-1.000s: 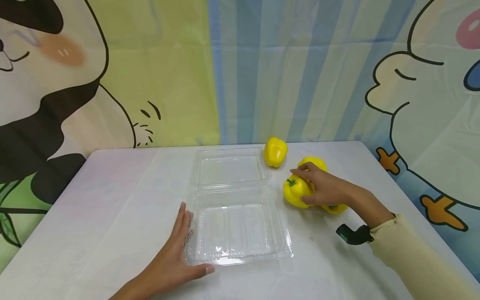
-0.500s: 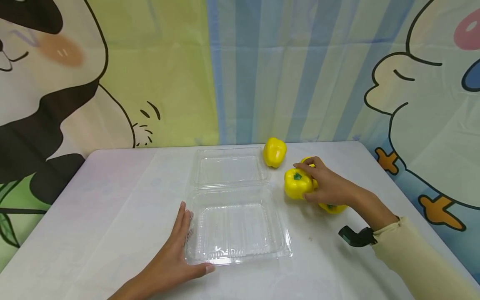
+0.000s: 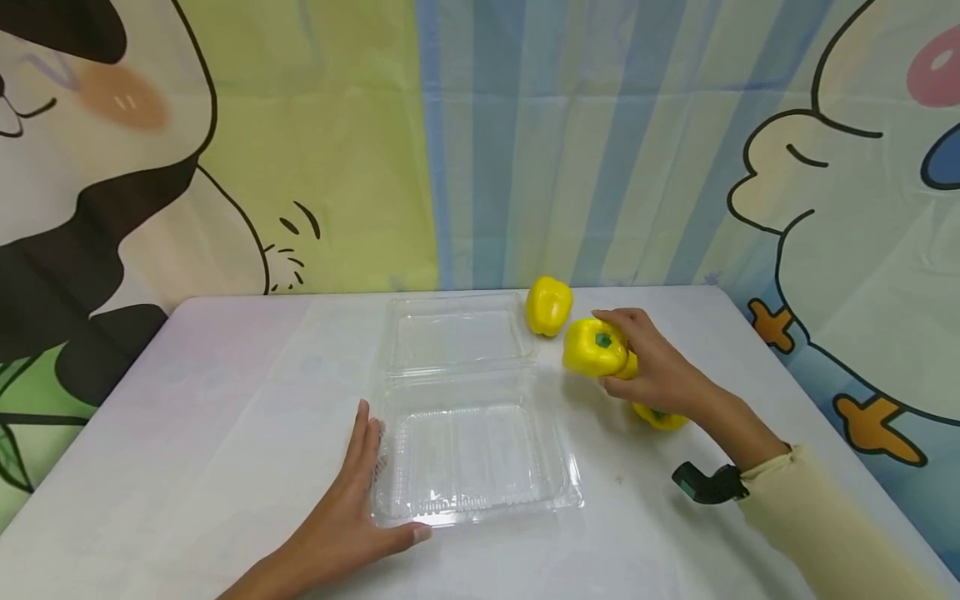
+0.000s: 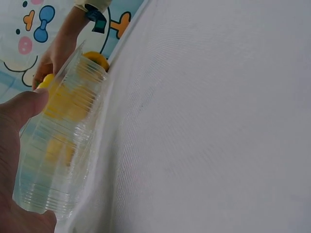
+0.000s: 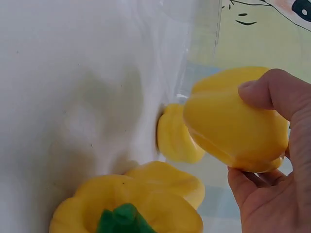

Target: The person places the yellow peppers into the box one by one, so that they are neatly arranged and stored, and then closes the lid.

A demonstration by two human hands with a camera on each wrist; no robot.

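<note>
My right hand (image 3: 660, 371) grips a yellow bell pepper (image 3: 595, 348) between thumb and fingers. In the right wrist view this pepper (image 5: 233, 121) hangs raised, its shadow on the cloth. Another yellow pepper (image 3: 630, 367) shows partly behind it, and one (image 3: 660, 417) lies under the wrist, mostly covered; its green stem (image 5: 124, 219) shows in the right wrist view. My left hand (image 3: 337, 512) rests against the left side of a clear plastic clamshell box (image 3: 480, 454), fingers straight along that side, thumb at the front corner. The lid (image 3: 463, 333) lies folded back.
One more yellow pepper (image 3: 548, 307) stands near the back edge, right of the lid. A white cloth covers the table (image 3: 187, 467). Behind it hangs a curtain (image 3: 510, 142) with cartoon prints. A dark device (image 3: 708, 483) is strapped at the right wrist.
The right hand has lifted the bell pepper it grips off the table and moved it slightly away from me, its stem turning up into view. The left hand and box stay put.
</note>
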